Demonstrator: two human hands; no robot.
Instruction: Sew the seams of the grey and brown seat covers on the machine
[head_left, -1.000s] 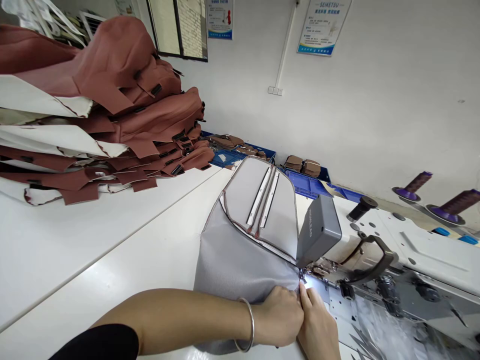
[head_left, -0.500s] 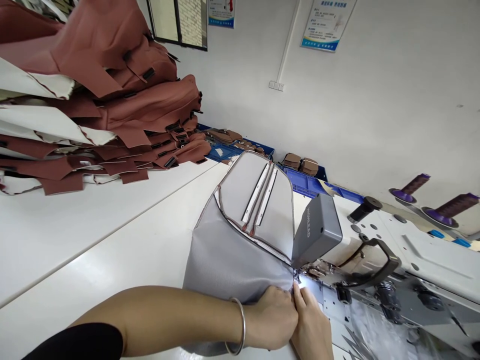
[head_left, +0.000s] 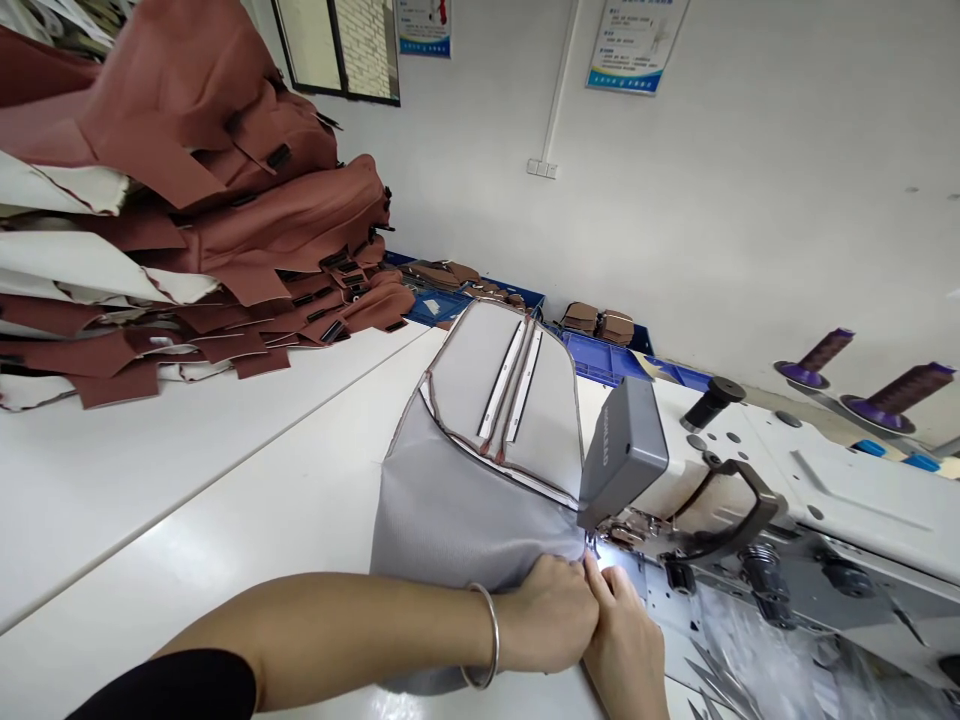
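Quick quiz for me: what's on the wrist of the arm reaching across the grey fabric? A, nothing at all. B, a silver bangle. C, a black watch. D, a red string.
B: a thin silver bangle circles the wrist just behind the left hand, which presses the grey fabric beside the right hand at the sewing machine.
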